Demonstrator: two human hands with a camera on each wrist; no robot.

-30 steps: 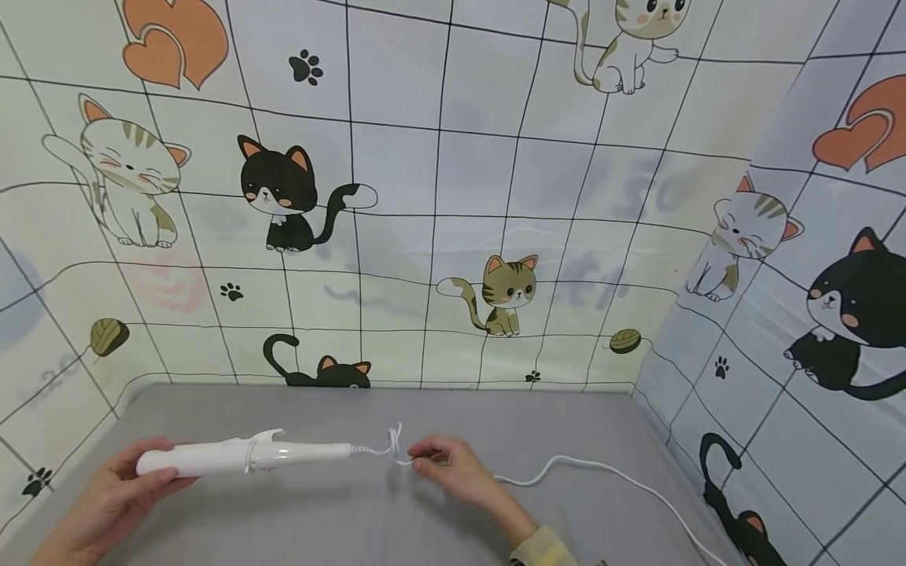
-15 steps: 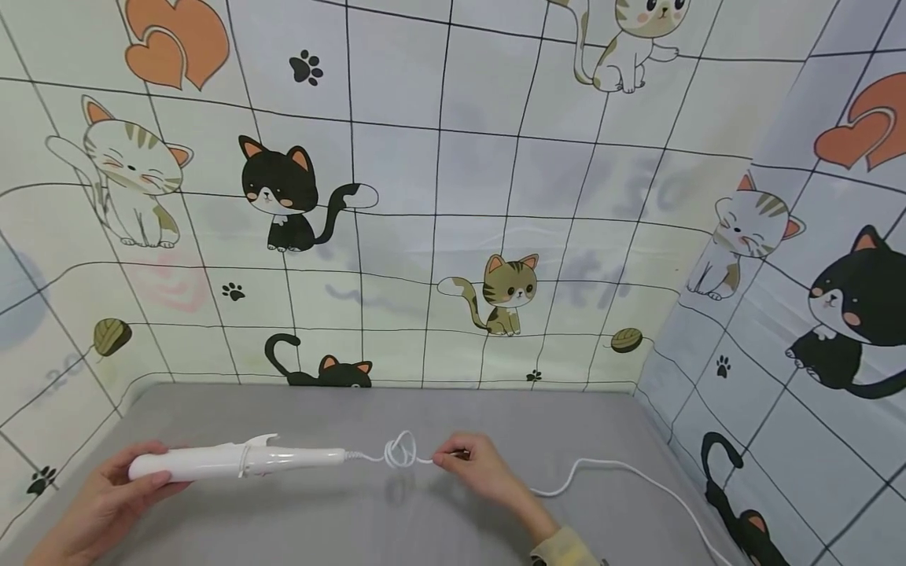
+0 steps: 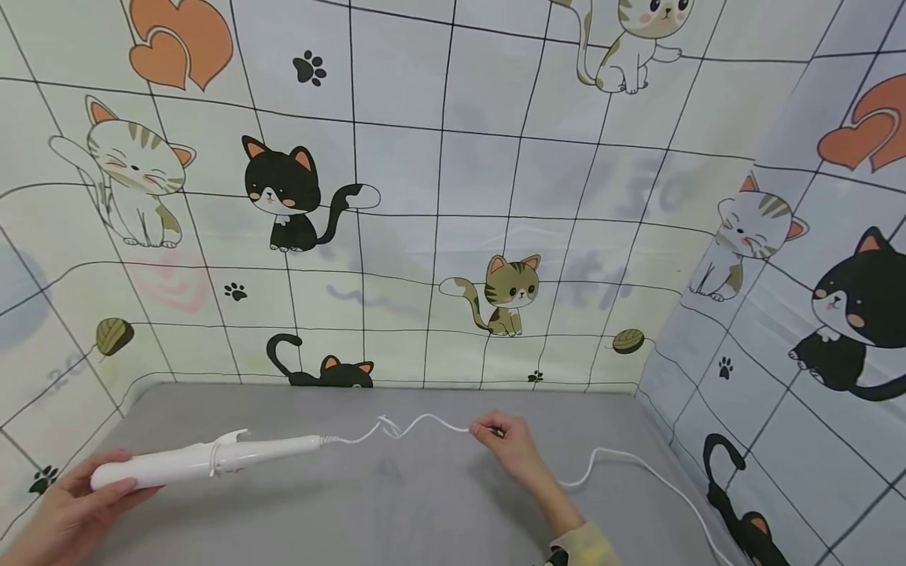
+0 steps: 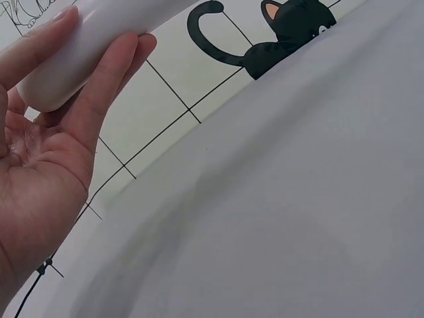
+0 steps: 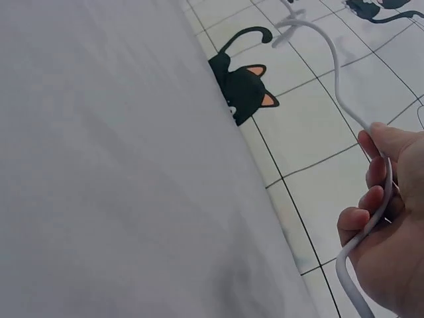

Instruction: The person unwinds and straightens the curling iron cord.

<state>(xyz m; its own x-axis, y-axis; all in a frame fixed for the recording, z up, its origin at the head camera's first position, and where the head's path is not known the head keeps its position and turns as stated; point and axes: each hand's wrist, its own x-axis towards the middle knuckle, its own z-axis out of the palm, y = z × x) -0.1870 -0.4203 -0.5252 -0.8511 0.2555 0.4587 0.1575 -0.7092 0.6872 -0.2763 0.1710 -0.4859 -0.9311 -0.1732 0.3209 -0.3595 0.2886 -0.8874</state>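
A white curling iron is held nearly level above the grey table, its smooth thick end in my left hand. In the left wrist view, thumb and fingers grip that rounded end of the iron. A thin white cord leaves the iron's other end and has a small loose twist partway along. My right hand pinches this cord to the right of the twist. In the right wrist view, the cord passes between thumb and forefinger and runs down across the curled fingers.
The grey table stretches under both hands. Past my right hand, the rest of the cord curves off toward the front right. A cloth backdrop printed with cats and grid lines rises behind the table and at both sides.
My right hand has slid right, drawing the cord out, and the loop has shrunk from an open coil to a small twist. The left hand with the curling iron has shifted left.
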